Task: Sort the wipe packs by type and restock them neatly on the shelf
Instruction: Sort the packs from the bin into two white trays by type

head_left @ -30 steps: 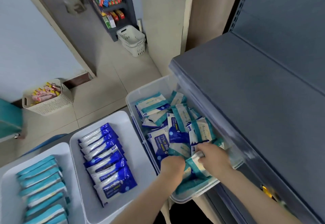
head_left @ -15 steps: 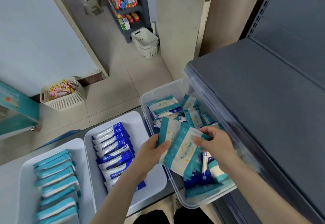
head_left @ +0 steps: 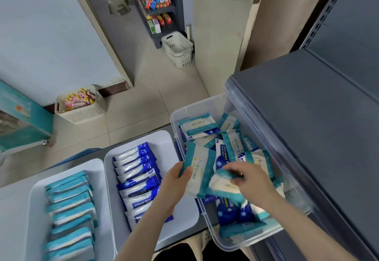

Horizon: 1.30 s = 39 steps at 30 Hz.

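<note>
teal packs paired up over the bin

left hand (head_left: 176, 180) grips a teal pack (head_left: 198, 168) by its edge above the clear bin (head_left: 196, 105) of mixed packs. right hand (head_left: 251, 180) pinches a second pack (head_left: 222, 186) against it, likely stacking both for the teal tray (head_left: 37, 189) far left. blue tray (head_left: 164, 144) sits between. grey shelf (head_left: 307, 137) on the right; tiled floor (head_left: 143, 96) and a basket (head_left: 82, 115) beyond.

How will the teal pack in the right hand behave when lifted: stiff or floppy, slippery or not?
Probably floppy: the teal pack bends and creases where the right hand pinches it. Likely light: the left hand holds a second pack by one edge. The film looks glossy, so it may slip from a loose grip.
</note>
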### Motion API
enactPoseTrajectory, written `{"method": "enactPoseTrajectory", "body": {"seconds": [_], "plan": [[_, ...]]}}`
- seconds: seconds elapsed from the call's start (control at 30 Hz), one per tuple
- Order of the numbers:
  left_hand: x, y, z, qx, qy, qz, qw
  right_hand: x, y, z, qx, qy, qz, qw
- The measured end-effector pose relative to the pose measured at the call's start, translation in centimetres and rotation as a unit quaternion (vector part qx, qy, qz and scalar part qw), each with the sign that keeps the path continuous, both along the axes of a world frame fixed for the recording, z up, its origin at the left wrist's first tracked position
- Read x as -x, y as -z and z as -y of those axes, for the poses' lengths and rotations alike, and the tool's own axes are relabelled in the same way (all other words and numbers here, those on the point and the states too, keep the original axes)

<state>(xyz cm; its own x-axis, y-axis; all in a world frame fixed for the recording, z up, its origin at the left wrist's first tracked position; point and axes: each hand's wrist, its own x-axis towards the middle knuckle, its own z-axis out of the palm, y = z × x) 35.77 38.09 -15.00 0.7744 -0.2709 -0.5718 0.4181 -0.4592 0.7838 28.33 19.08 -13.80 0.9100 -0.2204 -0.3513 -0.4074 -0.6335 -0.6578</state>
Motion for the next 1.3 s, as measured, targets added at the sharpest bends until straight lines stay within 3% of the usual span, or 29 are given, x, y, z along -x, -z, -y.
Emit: {"method": "enactPoseTrajectory", "body": {"seconds": [0.1,0.17,0.27,0.37,0.43,0.57,0.6,0.77,0.93,1.0,1.07,1.2,1.3], "plan": [[0.1,-0.7,0.5,0.011,0.072,-0.077,0.994,-0.7,-0.8,-1.3,0.074,-0.102,0.027,0.992],[0.5,-0.5,1.0,-0.021,0.156,-0.036,0.987,-1.0,-0.6,-2.1,0.090,-0.102,0.062,0.989],[1.2,0.4,1.6,-0.081,0.225,0.025,0.971,-0.9,0.5,-2.5,0.010,-0.042,0.069,0.997],[1.9,0.9,1.9,-0.077,0.195,0.025,0.977,-0.3,1.1,-2.4,0.041,0.001,0.088,0.995],[2.1,1.1,1.8,-0.049,0.143,0.006,0.988,0.0,1.6,-1.4,0.075,0.088,0.124,0.986],[2.4,1.0,1.6,0.025,0.045,-0.062,0.997,0.7,2.1,0.3,-0.128,0.239,0.051,0.961],[2.4,1.0,1.6,0.032,0.047,-0.073,0.996,0.8,2.4,0.4,-0.165,0.236,0.035,0.957],[3.1,0.4,2.7,0.001,0.092,-0.080,0.993,0.6,2.6,-0.5,-0.126,0.144,0.041,0.981],[2.3,0.1,1.5,-0.030,-0.004,0.007,1.000,-1.8,3.7,1.0,-0.075,0.175,0.055,0.980],[1.4,-0.1,0.3,-0.019,-0.069,0.028,0.997,-2.8,4.6,2.1,0.011,0.131,0.030,0.991],[0.6,-0.3,-0.9,-0.008,-0.117,0.043,0.992,-3.2,5.9,2.3,0.100,0.017,-0.021,0.995],[0.3,-0.6,-2.4,0.014,-0.157,0.049,0.986,-2.9,8.3,1.2,0.286,-0.199,-0.055,0.936],[0.8,-0.5,-2.9,0.015,-0.166,0.054,0.985,-1.7,8.6,0.2,0.302,-0.260,-0.036,0.917]]}}
